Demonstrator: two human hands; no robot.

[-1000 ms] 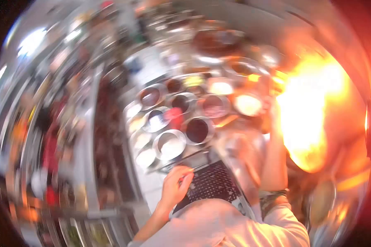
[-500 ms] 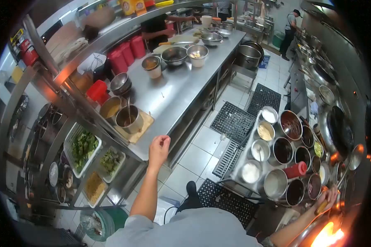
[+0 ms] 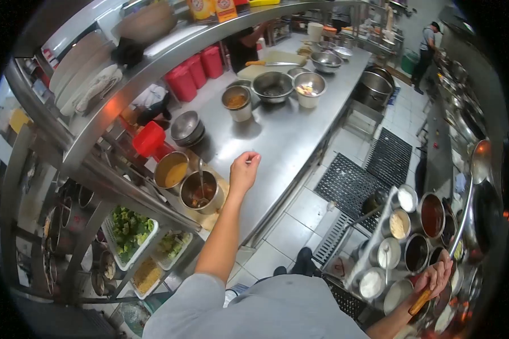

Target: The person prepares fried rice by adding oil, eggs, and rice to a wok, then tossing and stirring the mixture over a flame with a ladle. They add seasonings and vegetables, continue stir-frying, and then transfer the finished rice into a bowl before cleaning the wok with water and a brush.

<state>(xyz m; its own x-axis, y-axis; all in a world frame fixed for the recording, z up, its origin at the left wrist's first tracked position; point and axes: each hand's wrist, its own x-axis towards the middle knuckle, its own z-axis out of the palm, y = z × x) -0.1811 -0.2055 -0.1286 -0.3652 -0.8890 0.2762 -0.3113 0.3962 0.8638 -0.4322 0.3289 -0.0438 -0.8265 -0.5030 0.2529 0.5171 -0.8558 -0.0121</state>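
My left hand (image 3: 245, 172) is closed, its fingertips pinched together over the steel counter (image 3: 277, 144). Whatever it holds, if anything, is too small to make out. Just left of it stand a pot of dark sauce (image 3: 201, 192) with a spoon in it and a pot of yellow liquid (image 3: 171, 169). At lower right my right hand (image 3: 434, 278) grips a ladle (image 3: 462, 217) near its wooden end. The steel bowl of this ladle points up and away, above the stove side. Containers of sauces and powders (image 3: 417, 252) crowd beside that hand.
Bowls (image 3: 272, 87) and tubs (image 3: 236, 103) line the counter. A metal shelf (image 3: 152, 73) runs above at left, with baskets of greens (image 3: 129, 234) below. Black mats (image 3: 350, 175) lie on the tiled floor. One person (image 3: 426, 56) stands at the far stove; another (image 3: 246, 51) is across the counter.
My view and body have shifted toward the counter. My left hand has moved forward over its surface. My right hand has lifted the ladle clear, and the flame has left view.
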